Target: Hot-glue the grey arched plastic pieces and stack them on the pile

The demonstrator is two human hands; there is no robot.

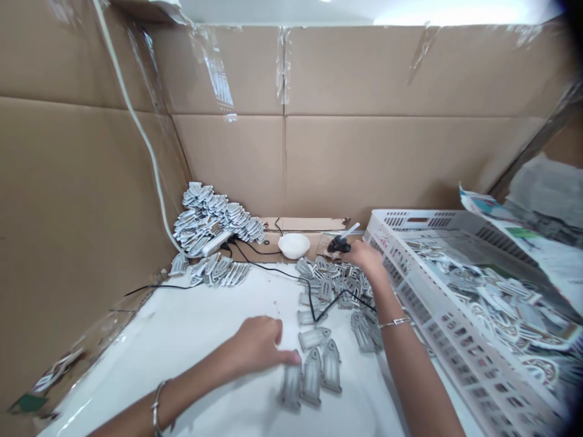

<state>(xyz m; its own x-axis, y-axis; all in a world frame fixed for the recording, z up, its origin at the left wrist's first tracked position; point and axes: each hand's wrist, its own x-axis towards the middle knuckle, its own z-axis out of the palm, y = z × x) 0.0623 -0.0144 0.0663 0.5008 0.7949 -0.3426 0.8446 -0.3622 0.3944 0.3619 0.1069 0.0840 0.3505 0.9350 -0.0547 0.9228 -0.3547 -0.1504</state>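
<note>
My left hand (259,346) rests on the white table, fingers curled, its fingertips touching a small grey arch-shaped piece (290,385) beside two more like it (322,370). My right hand (364,256) reaches far across and grips a black glue gun (341,243) with a white stick, whose black cord (319,306) trails over the table. Several loose grey arch pieces (334,282) lie under and around that hand.
A heap of finished grey pieces (212,218) sits at the back left, a small white bowl (294,244) behind the loose pieces. A white plastic crate (410,285) holding more pieces stands at right. Cardboard walls (355,158) enclose the table.
</note>
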